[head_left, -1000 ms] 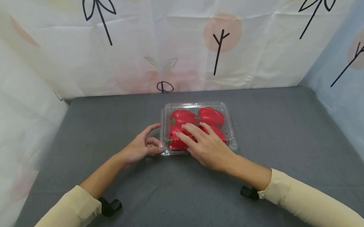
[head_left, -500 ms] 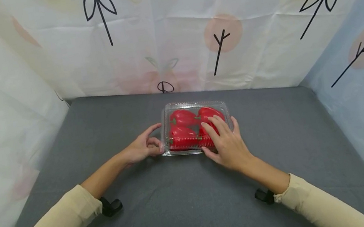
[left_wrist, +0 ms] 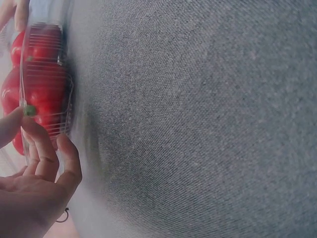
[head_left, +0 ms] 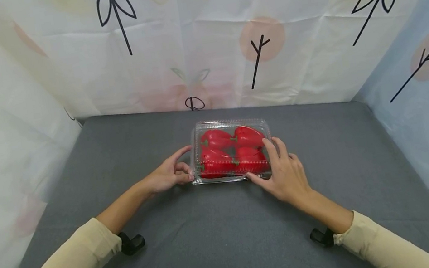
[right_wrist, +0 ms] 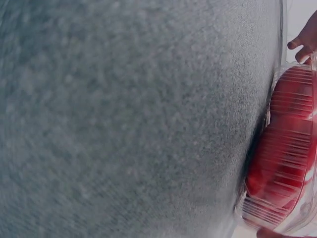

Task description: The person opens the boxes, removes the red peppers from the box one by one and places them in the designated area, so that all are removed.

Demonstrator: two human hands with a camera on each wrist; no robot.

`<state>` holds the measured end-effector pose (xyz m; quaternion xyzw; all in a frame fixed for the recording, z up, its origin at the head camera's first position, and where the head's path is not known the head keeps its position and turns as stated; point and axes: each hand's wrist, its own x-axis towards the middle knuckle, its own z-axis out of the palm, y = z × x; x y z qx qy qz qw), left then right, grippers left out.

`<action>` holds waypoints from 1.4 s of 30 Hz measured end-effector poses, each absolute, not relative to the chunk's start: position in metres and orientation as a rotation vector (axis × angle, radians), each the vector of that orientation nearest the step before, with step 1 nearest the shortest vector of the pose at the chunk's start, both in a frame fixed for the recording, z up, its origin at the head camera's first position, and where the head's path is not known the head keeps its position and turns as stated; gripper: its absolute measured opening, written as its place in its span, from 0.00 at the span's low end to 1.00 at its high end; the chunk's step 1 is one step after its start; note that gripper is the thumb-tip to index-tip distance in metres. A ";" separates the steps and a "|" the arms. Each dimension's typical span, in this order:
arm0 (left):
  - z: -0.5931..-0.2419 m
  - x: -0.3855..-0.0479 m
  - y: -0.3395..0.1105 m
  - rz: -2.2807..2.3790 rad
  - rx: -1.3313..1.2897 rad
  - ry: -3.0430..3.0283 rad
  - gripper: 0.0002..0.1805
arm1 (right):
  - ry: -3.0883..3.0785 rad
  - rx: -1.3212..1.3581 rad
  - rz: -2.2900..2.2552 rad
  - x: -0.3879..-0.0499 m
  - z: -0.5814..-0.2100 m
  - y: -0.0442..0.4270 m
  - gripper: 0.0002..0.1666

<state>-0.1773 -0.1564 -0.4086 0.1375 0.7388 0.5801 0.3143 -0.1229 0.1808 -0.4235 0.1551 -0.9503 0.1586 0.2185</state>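
A clear plastic clamshell box (head_left: 254, 123) lies flat on the grey cloth, its clear lid down over the base. Inside are several red bell peppers (head_left: 215, 139) with green stems. At the front left corner, my left hand (head_left: 164, 174) pinches the rim between thumb and finger, as the left wrist view also shows (left_wrist: 39, 186). My right hand (head_left: 286, 176) spans the front right corner, thumb at the front rim and extended fingers along the right edge of the lid. In the right wrist view only a fingertip (right_wrist: 267, 233) of that hand shows.
A grey cloth (head_left: 213, 244) covers the table. White patterned curtains (head_left: 217, 37) enclose it at the back and both sides. Black wrist straps (head_left: 132, 244) sit near both rolled beige sleeves.
My right hand has slid rightward across the lid, from over the front peppers to the front right corner. My left hand and the box have hardly moved.
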 end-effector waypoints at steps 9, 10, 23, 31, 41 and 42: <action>-0.408 -0.177 -0.155 1.518 0.347 1.966 0.48 | -2.583 0.536 0.413 -0.123 -0.423 0.187 0.49; -0.408 -0.177 -0.155 1.517 0.348 1.966 0.48 | -2.582 0.546 0.410 -0.123 -0.422 0.188 0.49; -0.410 -0.179 -0.156 1.521 0.364 1.948 0.47 | -2.624 0.579 0.446 -0.122 -0.414 0.193 0.42; -0.410 -0.179 -0.157 1.530 0.362 1.940 0.46 | -2.655 0.590 0.471 -0.121 -0.411 0.194 0.40; -0.409 -0.180 -0.162 1.534 0.366 1.965 0.46 | -2.549 0.714 0.345 -0.120 -0.409 0.204 0.33; -0.410 -0.180 -0.162 1.538 0.367 1.961 0.46 | -2.539 0.719 0.339 -0.120 -0.409 0.205 0.32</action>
